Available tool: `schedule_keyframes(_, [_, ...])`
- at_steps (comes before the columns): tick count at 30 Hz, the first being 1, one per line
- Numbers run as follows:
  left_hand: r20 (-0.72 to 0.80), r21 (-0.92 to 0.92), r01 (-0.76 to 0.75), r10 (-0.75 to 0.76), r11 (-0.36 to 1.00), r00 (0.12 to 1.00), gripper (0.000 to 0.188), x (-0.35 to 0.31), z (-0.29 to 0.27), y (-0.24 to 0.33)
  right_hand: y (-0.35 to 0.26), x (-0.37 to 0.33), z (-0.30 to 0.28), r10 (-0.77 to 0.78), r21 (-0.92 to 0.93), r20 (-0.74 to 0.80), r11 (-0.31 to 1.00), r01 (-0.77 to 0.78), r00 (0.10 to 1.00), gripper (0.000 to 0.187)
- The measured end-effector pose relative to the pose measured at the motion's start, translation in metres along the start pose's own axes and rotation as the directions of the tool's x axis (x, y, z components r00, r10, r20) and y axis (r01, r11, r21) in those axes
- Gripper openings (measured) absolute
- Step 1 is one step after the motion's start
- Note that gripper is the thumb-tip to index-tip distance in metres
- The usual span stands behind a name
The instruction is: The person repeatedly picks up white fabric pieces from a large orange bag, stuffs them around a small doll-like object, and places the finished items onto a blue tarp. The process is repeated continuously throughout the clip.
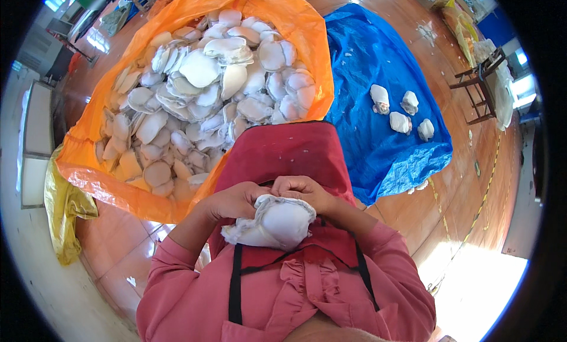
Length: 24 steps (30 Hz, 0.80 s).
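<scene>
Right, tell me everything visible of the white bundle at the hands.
The white bundle looks like soft fabric or padding: a smooth, rounded bulge on the right, a crumpled, rough-edged flap trailing left. The left hand and right hand meet at its upper edge, their grip partly hidden. It sits before the red apron, near the chest; its inside cannot be seen.

White bundles (283, 222), 5 in all; loose white pads (199, 69), one heap, overlapping, pieces too many to count.
Bundles by place: 4 on the blue plastic sheet (360, 135), 1 at the hands. Hands, 2: left hand (237, 200), 1; right hand (304, 192), 1. Large plastic sheets, 2: the blue, 1; orange plastic sheet (323, 64), 1. Yellow plastic pieces (66, 203), 2: far left, 1; upper right, 1. Red apron (283, 154), 1; black straps (235, 283), 2. Pink shirt (177, 289), 1. Wooden chair (482, 85) at right, 1.
</scene>
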<state>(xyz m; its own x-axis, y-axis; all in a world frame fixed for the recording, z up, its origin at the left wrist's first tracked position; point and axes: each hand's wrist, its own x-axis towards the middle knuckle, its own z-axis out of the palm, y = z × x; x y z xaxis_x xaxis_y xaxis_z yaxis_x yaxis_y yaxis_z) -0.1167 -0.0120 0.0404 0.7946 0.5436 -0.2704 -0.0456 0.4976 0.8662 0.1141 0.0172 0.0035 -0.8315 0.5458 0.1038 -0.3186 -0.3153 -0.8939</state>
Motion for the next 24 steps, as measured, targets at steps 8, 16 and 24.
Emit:
schedule_keyframes(8, [-0.282,0.082,-0.132,0.15,0.988,0.948,0.018,-0.004,0.009,-0.013,-0.041,0.005,0.003,0.269,-0.068,-0.019,0.961,-0.27,0.963,0.036])
schedule_keyframes(16, [-0.216,-0.054,-0.182,0.167,0.982,0.962,0.019,-0.005,0.01,-0.02,-0.033,0.009,-0.014,0.411,-0.293,0.273,0.897,-0.332,0.87,0.04])
schedule_keyframes(24, [-0.339,-0.184,-0.355,0.28,0.917,0.898,0.016,-0.003,0.014,-0.037,-0.008,-0.011,-0.021,0.339,0.049,0.261,0.93,-0.364,0.904,0.065])
